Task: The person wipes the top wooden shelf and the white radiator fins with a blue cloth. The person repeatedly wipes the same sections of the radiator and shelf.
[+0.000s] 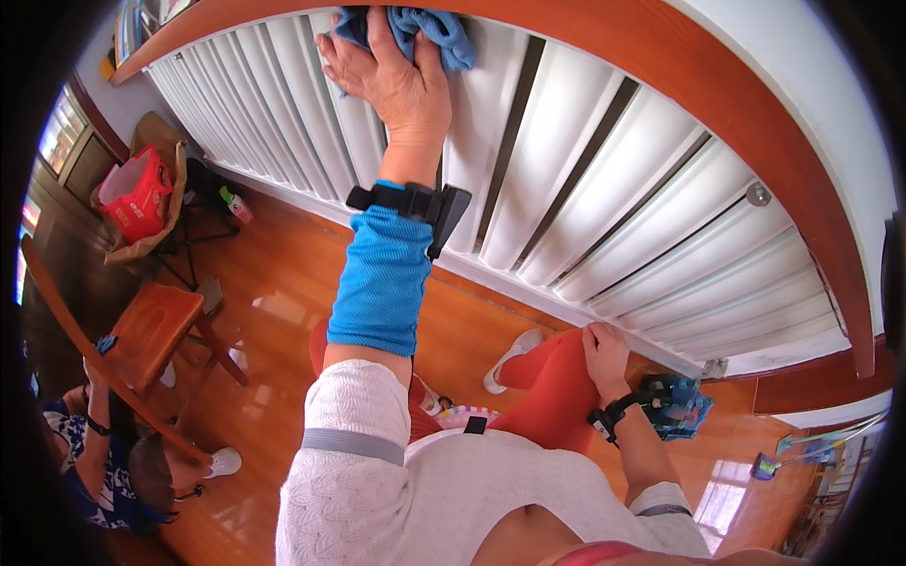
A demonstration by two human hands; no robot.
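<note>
My left hand (400, 85) reaches up to the top of a white column radiator (481, 127), just under a curved reddish-brown wooden ledge (708, 64). It grips a crumpled blue cloth (442, 35) against the radiator columns; some fingertips are hidden by the cloth and the ledge. A blue sleeve and a black strap with a device cover that forearm and wrist. Lower right, my right hand (606, 357) lies on my bent knee in red trousers (552, 396), holding nothing, with a black strapped device at its wrist.
At left, another person (106, 460) touches a wooden chair (152, 329) with a blue cloth. Behind it, a red bag (138, 194) sits on a folding seat near a pink-and-green bottle (236, 205). Plastic-wrapped bottles (672, 403) stand by my right knee. A broom (764, 465) is farther right.
</note>
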